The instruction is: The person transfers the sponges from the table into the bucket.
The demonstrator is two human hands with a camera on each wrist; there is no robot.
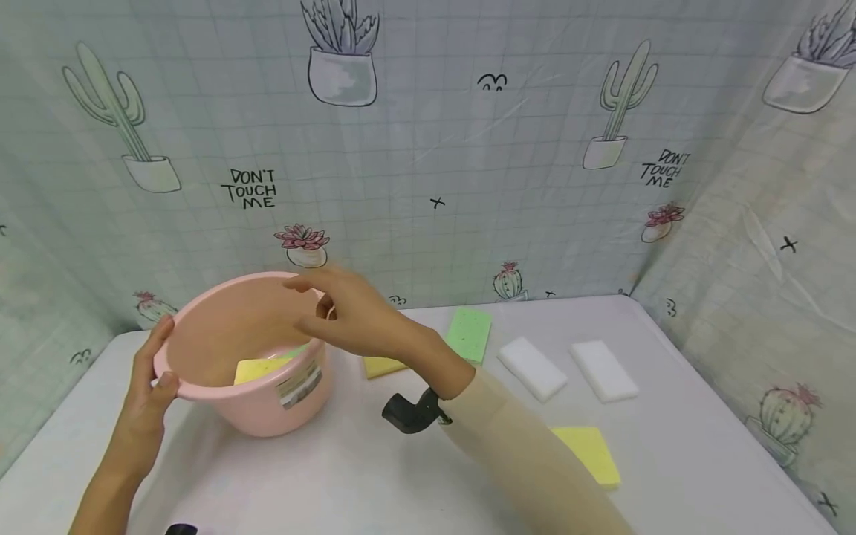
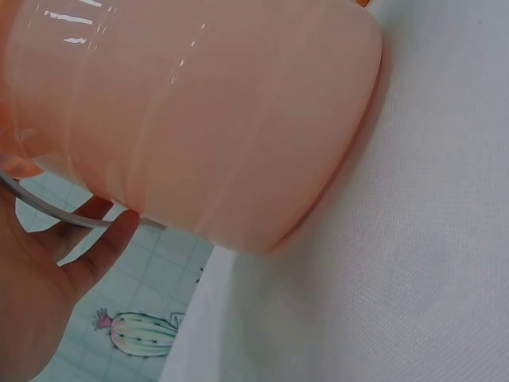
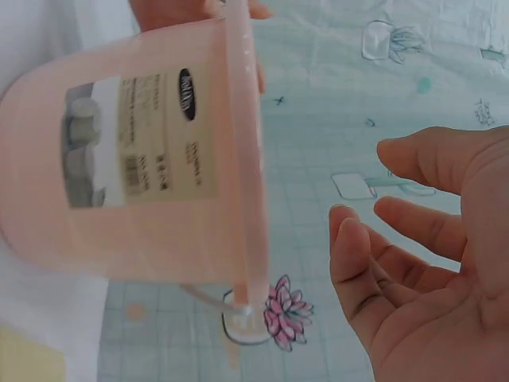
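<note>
A pink plastic bucket (image 1: pixel 257 416) stands on the left part of the white table, with a paper label (image 3: pixel 139 139) on its side. My left hand (image 1: pixel 148 379) grips its rim from the left, the thumb at the near edge. Inside the bucket lie a yellow sponge (image 1: pixel 257 369) and part of a green one (image 1: pixel 294 352). Over the right side of the rim hovers my right hand (image 1: pixel 357 312), fingers loosely bent and apart. The right wrist view shows nothing between that hand's fingers. A grey bail handle (image 2: pixel 60 211) passes by my left fingers in the left wrist view.
On the table (image 1: pixel 374 475), right of the bucket, lie a yellow sponge (image 1: pixel 383 367) partly behind my right arm, a green sponge (image 1: pixel 469 334), two white sponges (image 1: pixel 533 368) and another yellow sponge (image 1: pixel 591 455). A cactus-print curtain (image 1: pixel 414 148) hangs behind.
</note>
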